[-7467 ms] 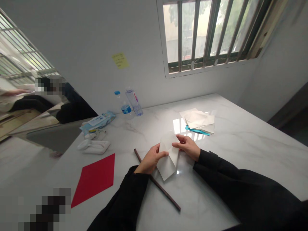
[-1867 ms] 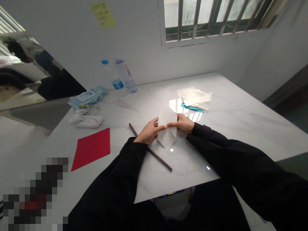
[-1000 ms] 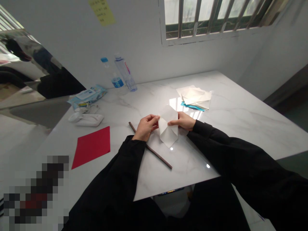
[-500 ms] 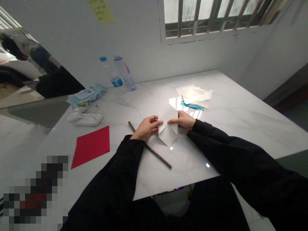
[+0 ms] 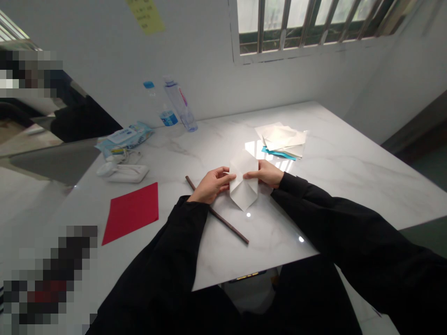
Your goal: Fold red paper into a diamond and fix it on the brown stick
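Between both hands is a folded sheet of white paper, held above the table with a pointed end toward me and creased flaps meeting near its middle. My left hand pinches its left edge, thumb on top and fingers behind. On the opposite edge, my right hand grips in the same way, its thumb pressing on the flap. A thin dark brown stick lies slantwise on the table, partly hidden under my left hand and sleeve. To the left lies a flat red sheet of paper.
A pile of cream papers with blue paper lies beyond my right hand. Two plastic bottles stand near the wall. At the left are a wipes pack and a white device. The marble-look table extends right.
Both hands keep their hold on the white paper, which has barely shifted. The whole view has moved very slightly.
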The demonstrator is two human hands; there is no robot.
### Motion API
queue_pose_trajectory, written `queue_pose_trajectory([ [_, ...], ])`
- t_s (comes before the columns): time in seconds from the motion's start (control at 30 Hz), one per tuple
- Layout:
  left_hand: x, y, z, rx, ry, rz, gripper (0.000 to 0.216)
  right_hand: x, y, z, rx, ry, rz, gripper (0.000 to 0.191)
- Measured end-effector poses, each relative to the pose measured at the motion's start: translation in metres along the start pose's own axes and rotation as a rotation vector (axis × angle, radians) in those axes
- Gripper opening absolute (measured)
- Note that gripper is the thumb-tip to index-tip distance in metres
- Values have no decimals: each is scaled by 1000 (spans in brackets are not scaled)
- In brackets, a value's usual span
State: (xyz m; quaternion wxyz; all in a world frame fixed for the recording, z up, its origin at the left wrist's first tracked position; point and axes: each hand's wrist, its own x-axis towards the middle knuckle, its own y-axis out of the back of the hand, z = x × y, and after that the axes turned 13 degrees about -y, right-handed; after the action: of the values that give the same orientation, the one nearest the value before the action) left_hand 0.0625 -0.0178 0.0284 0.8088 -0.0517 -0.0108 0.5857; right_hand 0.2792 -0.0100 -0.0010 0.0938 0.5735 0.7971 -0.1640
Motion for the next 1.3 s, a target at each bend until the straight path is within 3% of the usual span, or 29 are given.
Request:
queue_pose_trajectory([
  [0.23, 2, -2, 0, 8, -9, 86, 52, -1, 0, -2, -19, -3, -34, 37],
  [0.47, 1, -4, 1, 15, -56, 136, 48, -2, 0, -2, -57, -1, -30, 35],
  [1.07, -1, -5, -1, 5, 9, 4, 37, -3, 1, -11, 148, -40, 130, 37],
  [1.3, 0, -6, -1, 28, -6, 34, 34, -2, -1, -5, 79, -32, -7, 35],
])
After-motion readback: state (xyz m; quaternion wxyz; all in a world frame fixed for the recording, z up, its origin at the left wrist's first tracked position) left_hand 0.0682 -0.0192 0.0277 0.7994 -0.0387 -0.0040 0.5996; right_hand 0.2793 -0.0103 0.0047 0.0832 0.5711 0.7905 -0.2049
